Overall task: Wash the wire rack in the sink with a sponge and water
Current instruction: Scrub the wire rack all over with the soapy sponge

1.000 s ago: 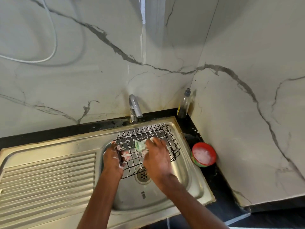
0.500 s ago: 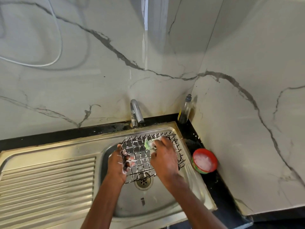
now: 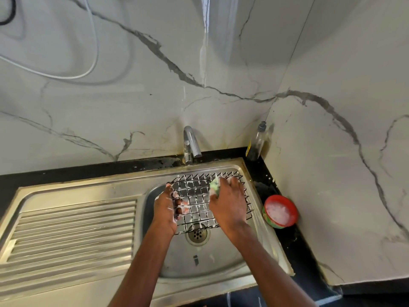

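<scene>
A black wire rack (image 3: pixel 197 193), streaked with white suds, lies tilted over the steel sink bowl (image 3: pixel 212 260), above the drain. My left hand (image 3: pixel 166 209) grips the rack's left edge, fingers hooked through the wires. My right hand (image 3: pixel 230 202) presses a green sponge (image 3: pixel 214 186) onto the rack's far right part; most of the sponge is hidden under my fingers. No water runs from the tap (image 3: pixel 190 144).
A red tub of soapy paste (image 3: pixel 280 212) sits on the black counter right of the sink. A dish-soap bottle (image 3: pixel 256 144) stands in the back corner. The ribbed drainboard (image 3: pixel 70 229) extends left. Marble walls close in behind and on the right.
My right hand has slid the sponge from the rack's middle toward its far right part. My left hand keeps its hold on the left edge.
</scene>
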The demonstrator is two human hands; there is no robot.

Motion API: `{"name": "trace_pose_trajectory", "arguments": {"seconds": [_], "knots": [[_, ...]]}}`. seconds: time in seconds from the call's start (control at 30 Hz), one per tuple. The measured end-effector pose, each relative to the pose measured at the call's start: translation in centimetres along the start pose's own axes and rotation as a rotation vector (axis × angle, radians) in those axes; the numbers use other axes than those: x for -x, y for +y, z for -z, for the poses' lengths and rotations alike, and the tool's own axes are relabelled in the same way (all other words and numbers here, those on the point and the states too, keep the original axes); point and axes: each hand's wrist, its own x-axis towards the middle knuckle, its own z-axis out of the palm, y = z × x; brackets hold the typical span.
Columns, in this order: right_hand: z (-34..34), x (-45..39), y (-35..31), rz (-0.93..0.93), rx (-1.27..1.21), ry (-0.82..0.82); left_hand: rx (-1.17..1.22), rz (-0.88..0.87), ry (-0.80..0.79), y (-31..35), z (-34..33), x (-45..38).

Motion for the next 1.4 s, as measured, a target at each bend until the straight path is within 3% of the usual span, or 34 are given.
{"name": "trace_pose_trajectory", "arguments": {"seconds": [0.23, 0.33, 0.53, 0.73, 0.93, 1.0, 1.07, 1.17, 1.3, 1.4], "knots": [[-0.7, 0.2, 2.6, 0.028, 0.133, 0.118, -0.020, -0.002, 0.005, 0.3, -0.3, 0.5], [-0.3, 0.3, 3.4, 0.030, 0.070, 0.184, -0.045, 0.009, 0.037, -0.1, -0.2, 0.0], [1.6, -0.3, 3.9, -0.091, -0.034, 0.178, -0.066, 0.036, 0.045, -0.4, -0.2, -0.3], [0.3, -0.3, 4.0, -0.049, 0.025, 0.097, -0.079, 0.043, 0.053, -0.5, -0.4, -0.3], [1.5, -2.0, 4.6, -0.132, -0.002, 0.170, -0.081, 0.049, 0.067, -0.6, -0.6, -0.3], [1.2, -1.3, 2.2, -0.056, 0.003, 0.092, -0.071, 0.055, 0.054, -0.9, -0.9, -0.4], [0.3, 0.3, -1.0, 0.142, 0.009, -0.003, -0.038, 0.056, 0.033, -1.3, -1.2, -0.7], [-1.1, 1.0, -1.4, 0.329, -0.023, 0.024, -0.008, 0.058, 0.000, -1.5, -1.0, -1.1], [0.5, -2.6, 5.1, 0.007, -0.054, 0.232, -0.072, 0.072, 0.013, -0.8, -0.4, -0.7], [1.4, -3.5, 6.4, -0.148, -0.089, 0.255, -0.121, 0.052, 0.032, -1.0, -0.7, -0.3]]}}
